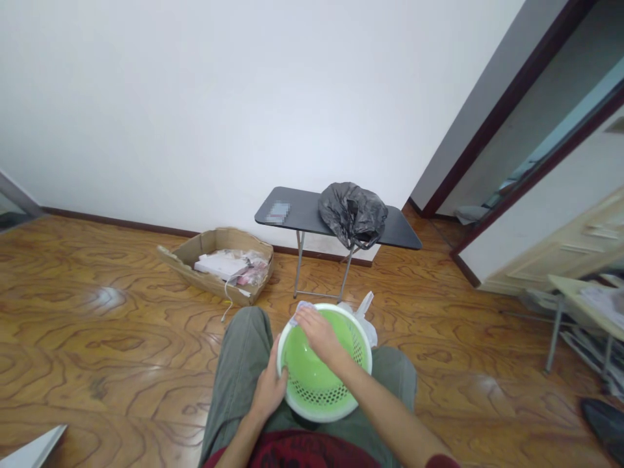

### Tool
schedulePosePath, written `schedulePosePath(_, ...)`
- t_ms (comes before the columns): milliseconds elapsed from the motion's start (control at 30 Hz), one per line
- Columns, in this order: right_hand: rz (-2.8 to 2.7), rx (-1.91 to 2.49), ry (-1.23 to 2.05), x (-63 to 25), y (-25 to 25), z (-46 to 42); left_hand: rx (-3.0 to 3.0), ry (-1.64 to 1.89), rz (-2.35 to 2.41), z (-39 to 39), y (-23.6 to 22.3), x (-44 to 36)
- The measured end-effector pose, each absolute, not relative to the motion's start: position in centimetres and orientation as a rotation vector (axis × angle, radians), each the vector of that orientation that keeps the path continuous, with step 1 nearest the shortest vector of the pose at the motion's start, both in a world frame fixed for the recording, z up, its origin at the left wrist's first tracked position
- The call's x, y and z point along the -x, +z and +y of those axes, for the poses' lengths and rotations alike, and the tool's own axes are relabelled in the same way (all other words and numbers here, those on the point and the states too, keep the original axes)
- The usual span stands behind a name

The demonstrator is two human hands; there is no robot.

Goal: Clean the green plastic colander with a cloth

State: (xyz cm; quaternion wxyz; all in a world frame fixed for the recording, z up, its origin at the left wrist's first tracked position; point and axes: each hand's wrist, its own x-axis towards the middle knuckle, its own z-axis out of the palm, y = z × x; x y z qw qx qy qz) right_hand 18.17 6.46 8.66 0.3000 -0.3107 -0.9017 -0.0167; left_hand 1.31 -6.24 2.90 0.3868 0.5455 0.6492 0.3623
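A round plastic colander (316, 370), green inside with a white rim and perforated sides, rests on my lap between my knees. My left hand (270, 389) is closed on its left rim, thumb over the edge and fingers outside. Reaching across the colander, my right hand (314, 328) pinches a pale, bluish-pink cloth (305, 304) against the far-left part of the rim. Most of the cloth is hidden under my fingers. Inside, I see only the shiny green bottom and the holes in the wall.
A white plastic bag (364, 318) sits just beyond the colander. Further off stands a dark folding table (307, 209) bearing a crumpled black plastic bag (353, 211). An open cardboard box (219, 283) with packaging lies on the wooden floor, left. At right is a small table (585, 302).
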Motion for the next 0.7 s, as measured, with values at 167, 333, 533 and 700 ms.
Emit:
schedulePosePath(167,-2.063,1.276,0.027,-24.6,8.6,7.2,-1.311,0.908,1.622,-6.3,3.4,-1.4)
schedulePosePath(333,-1.863,1.5,0.098,-26.7,8.3,5.8,-1.305,0.855,1.647,-6.3,4.0,-1.5)
schedulePosePath(533,-2.078,1.21,0.115,-19.6,7.4,6.2,-1.314,0.905,1.623,-6.1,3.4,-1.4)
schedulePosePath(700,-2.329,0.824,0.127,-13.6,7.1,6.8,-1.33,0.93,1.576,-6.2,2.5,-1.2)
